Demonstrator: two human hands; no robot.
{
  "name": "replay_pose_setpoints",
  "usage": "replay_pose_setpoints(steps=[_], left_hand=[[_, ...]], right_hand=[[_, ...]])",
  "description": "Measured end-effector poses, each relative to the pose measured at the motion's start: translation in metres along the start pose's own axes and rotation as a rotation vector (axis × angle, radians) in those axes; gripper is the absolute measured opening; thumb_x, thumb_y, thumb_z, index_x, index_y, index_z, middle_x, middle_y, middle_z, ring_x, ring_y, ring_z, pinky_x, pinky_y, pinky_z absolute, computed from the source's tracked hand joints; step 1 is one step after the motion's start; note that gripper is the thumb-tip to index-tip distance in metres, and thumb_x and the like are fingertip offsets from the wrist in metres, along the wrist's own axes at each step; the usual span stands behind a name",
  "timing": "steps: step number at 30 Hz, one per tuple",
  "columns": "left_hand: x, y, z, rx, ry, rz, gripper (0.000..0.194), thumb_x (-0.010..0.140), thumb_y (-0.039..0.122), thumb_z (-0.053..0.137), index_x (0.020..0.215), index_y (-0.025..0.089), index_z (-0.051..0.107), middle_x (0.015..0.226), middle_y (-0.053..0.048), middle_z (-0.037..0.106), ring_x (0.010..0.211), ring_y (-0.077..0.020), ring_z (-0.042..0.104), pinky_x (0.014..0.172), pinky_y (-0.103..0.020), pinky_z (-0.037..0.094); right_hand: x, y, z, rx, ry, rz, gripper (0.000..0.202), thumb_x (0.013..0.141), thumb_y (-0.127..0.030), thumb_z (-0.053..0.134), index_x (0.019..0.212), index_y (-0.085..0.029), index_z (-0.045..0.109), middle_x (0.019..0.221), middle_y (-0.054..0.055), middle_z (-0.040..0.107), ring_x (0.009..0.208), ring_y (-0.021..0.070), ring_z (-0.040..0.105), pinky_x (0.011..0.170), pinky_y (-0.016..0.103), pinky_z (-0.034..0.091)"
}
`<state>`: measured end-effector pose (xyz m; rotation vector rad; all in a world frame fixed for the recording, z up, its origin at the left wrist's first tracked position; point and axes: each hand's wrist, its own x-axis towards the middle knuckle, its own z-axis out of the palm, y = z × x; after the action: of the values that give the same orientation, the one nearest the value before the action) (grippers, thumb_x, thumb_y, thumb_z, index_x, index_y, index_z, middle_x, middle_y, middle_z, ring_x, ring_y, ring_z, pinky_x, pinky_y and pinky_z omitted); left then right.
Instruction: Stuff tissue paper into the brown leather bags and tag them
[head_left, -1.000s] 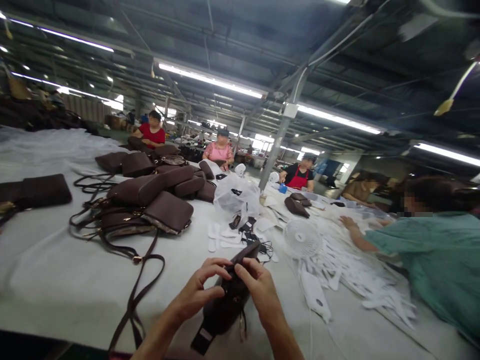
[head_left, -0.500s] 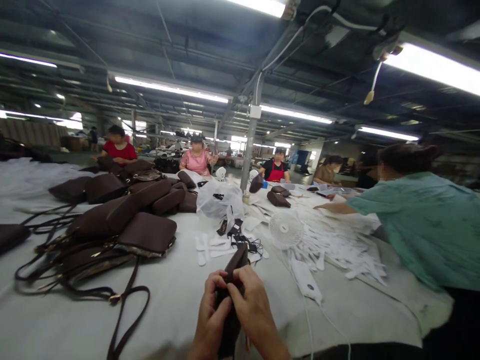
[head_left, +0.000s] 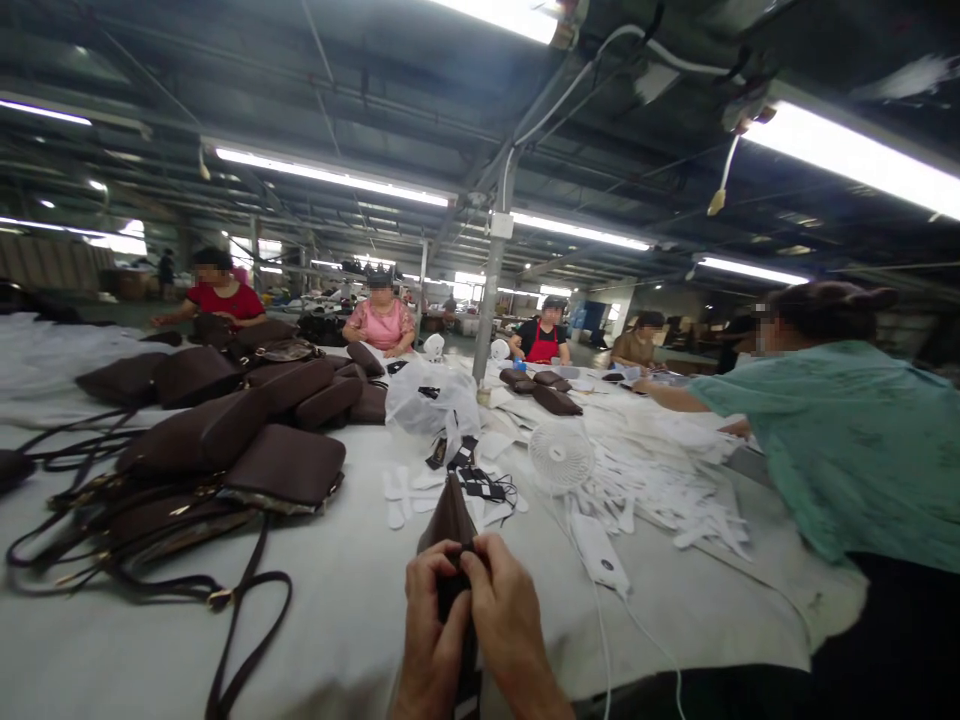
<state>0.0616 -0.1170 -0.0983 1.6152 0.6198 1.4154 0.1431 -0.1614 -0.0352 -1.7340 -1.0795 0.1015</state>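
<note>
A dark brown bag (head_left: 448, 518) stands narrow side up at the bottom centre, its pointed end away from me. My left hand (head_left: 433, 620) grips its left side, fingers curled over the top edge. On the other side my right hand (head_left: 504, 605) pinches the same top edge, thumb and forefinger close to my left fingertips. The lower part of the bag is partly hidden between my hands. Just beyond it lie black tags with cords (head_left: 484, 487) and white strips (head_left: 405, 497) on the pale table covering (head_left: 337, 600).
Brown bags (head_left: 285, 465) with straps are heaped at the left. A white fan (head_left: 561, 456) with a cable, white strips (head_left: 645, 480) and a clear plastic bag (head_left: 431, 400) lie ahead. A person in green (head_left: 840, 440) leans in at the right; a post (head_left: 489, 300) rises beyond.
The view has shifted slightly right. The bag between my hands has tilted, showing more of its left face. Across the table, a brown bag that stood upright by the post now lies down.
</note>
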Motion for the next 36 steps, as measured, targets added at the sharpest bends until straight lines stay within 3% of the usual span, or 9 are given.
replay_pose_setpoints(steps=[3,6,10,13,20,24,31,34,36], left_hand=[[0.005,0.001,-0.003,-0.002,-0.06,0.006,0.014,0.083,0.022,0.052,0.097,0.023,0.05,0.116,-0.009,0.058,0.113,-0.0253,0.053,0.096,-0.045,0.044],[0.009,0.0,-0.004,0.006,-0.089,0.03,0.014,0.085,0.022,0.052,0.098,0.022,0.052,0.116,-0.009,0.058,0.113,-0.025,0.054,0.096,-0.045,0.044],[0.009,-0.001,0.002,-0.027,-0.102,-0.008,0.025,0.083,0.021,0.055,0.107,0.021,0.05,0.114,-0.009,0.06,0.11,-0.0245,0.057,0.095,-0.043,0.045],[0.006,-0.001,0.008,-0.048,-0.037,-0.013,0.03,0.077,0.017,0.058,0.106,0.021,0.049,0.118,-0.01,0.059,0.11,-0.0251,0.057,0.096,-0.043,0.045],[0.011,-0.001,0.008,0.039,0.058,0.064,0.018,0.077,0.016,0.058,0.094,0.021,0.053,0.113,-0.01,0.058,0.109,-0.0252,0.056,0.093,-0.041,0.046],[0.016,-0.004,0.012,0.072,0.014,0.103,0.018,0.079,0.018,0.059,0.096,0.021,0.056,0.118,-0.01,0.056,0.11,-0.0254,0.056,0.092,-0.041,0.047],[0.015,-0.01,0.011,0.195,0.025,0.293,0.02,0.085,0.017,0.055,0.101,0.025,0.064,0.116,-0.008,0.057,0.109,-0.024,0.056,0.091,-0.039,0.049],[0.017,-0.006,0.007,0.253,-0.066,0.317,0.02,0.085,0.017,0.058,0.1,0.027,0.067,0.113,-0.008,0.059,0.107,-0.0243,0.055,0.089,-0.039,0.05],[0.019,-0.003,0.007,0.268,-0.083,0.311,0.019,0.083,0.016,0.06,0.097,0.026,0.067,0.111,-0.008,0.061,0.105,-0.025,0.055,0.088,-0.039,0.05]], right_hand=[[0.007,0.002,-0.013,0.284,-0.208,0.161,0.02,0.081,-0.038,0.051,0.071,-0.022,0.057,0.064,0.0,0.061,0.059,0.0183,0.055,0.054,0.028,0.039],[0.009,0.0,-0.023,0.419,-0.357,0.159,0.017,0.078,-0.035,0.055,0.078,-0.02,0.06,0.066,0.0,0.06,0.059,0.0162,0.054,0.054,0.026,0.04],[0.002,-0.009,-0.026,0.097,-0.2,-0.005,0.007,0.076,-0.023,0.053,0.074,-0.022,0.059,0.07,0.0,0.061,0.067,0.018,0.054,0.064,0.028,0.04],[0.0,-0.013,-0.025,-0.014,-0.053,0.021,0.007,0.075,-0.022,0.052,0.073,-0.021,0.059,0.072,0.003,0.061,0.072,0.0204,0.055,0.068,0.03,0.039],[0.005,0.001,-0.023,0.728,-0.351,0.32,0.036,0.071,-0.051,0.067,0.077,-0.018,0.055,0.056,-0.007,0.045,0.043,0.0069,0.034,0.043,0.021,0.028],[0.001,0.007,-0.016,0.582,-0.196,0.222,0.036,0.068,-0.043,0.074,0.09,-0.018,0.06,0.069,-0.001,0.063,0.064,0.0151,0.058,0.063,0.026,0.047],[-0.009,0.033,-0.016,0.705,-0.279,0.265,0.05,0.07,-0.059,0.069,0.095,-0.017,0.058,0.065,-0.002,0.06,0.042,0.0062,0.036,0.041,0.02,0.031],[0.005,0.044,-0.03,0.485,-0.186,0.177,0.042,0.077,-0.056,0.063,0.094,-0.018,0.062,0.067,0.0,0.06,0.049,0.011,0.045,0.047,0.023,0.039],[0.022,0.045,-0.04,0.287,-0.109,0.063,0.034,0.083,-0.049,0.055,0.095,-0.019,0.065,0.082,0.005,0.065,0.068,0.0173,0.057,0.065,0.029,0.048]])
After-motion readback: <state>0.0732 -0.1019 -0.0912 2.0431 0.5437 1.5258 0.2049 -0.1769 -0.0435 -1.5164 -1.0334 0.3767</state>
